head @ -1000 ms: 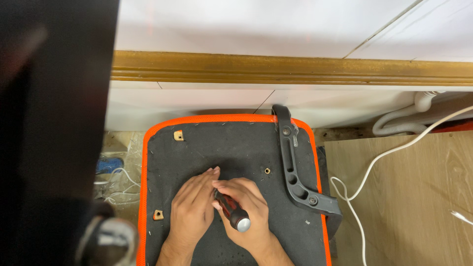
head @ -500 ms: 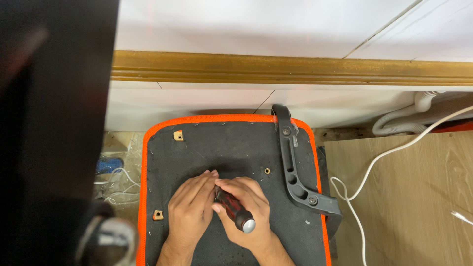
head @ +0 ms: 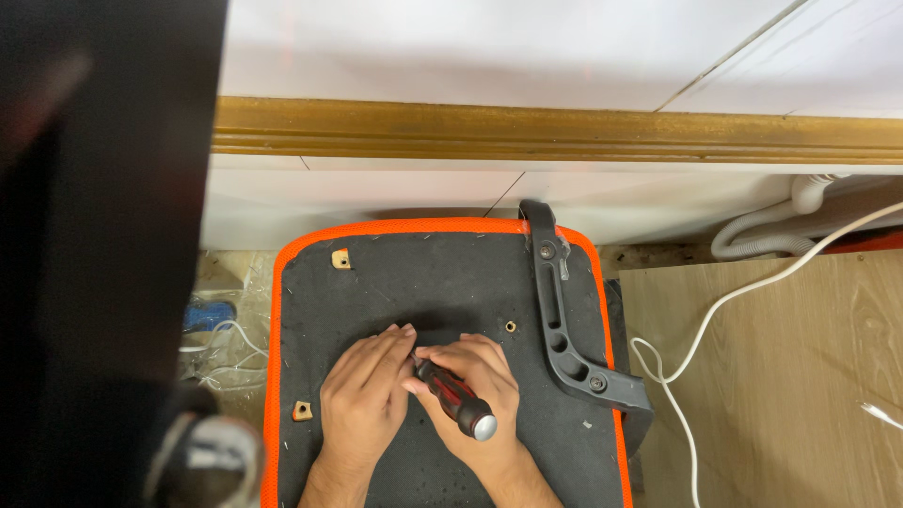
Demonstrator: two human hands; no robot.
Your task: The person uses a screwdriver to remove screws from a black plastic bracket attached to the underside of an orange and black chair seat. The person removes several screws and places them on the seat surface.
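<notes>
From my head camera, looking straight down, my right hand (head: 470, 381) is wrapped tight around a screwdriver (head: 456, 400) with a red-and-black handle and a silver cap at its butt. It sits at the middle of the near half of the seat panel (head: 423, 282), a flat black board with a bright orange fabric edge, lying underside up. The blade is hidden under my fingers, so I cannot tell exactly where the tip meets the panel.

The handle looks ribbed and rubbery, so I judge it light, stiff and easy to hold without slipping. The thick middle of the grip is the place to take it, and that is where my palm sits.

My left hand (head: 362, 395) lies just beside the right, palm down and flat on the panel, fingers together and extended toward the tool's tip. They touch the right hand there. It grips nothing that I can see.

Both wrists enter from the near edge, angled slightly inward so the hands meet.

A black plastic armrest bracket (head: 564, 320) is fixed along the right side of the panel. A small screw hole (head: 510, 326) lies just far-right of my right hand. A white cable (head: 715, 310) trails over the wooden board on the right.
</notes>
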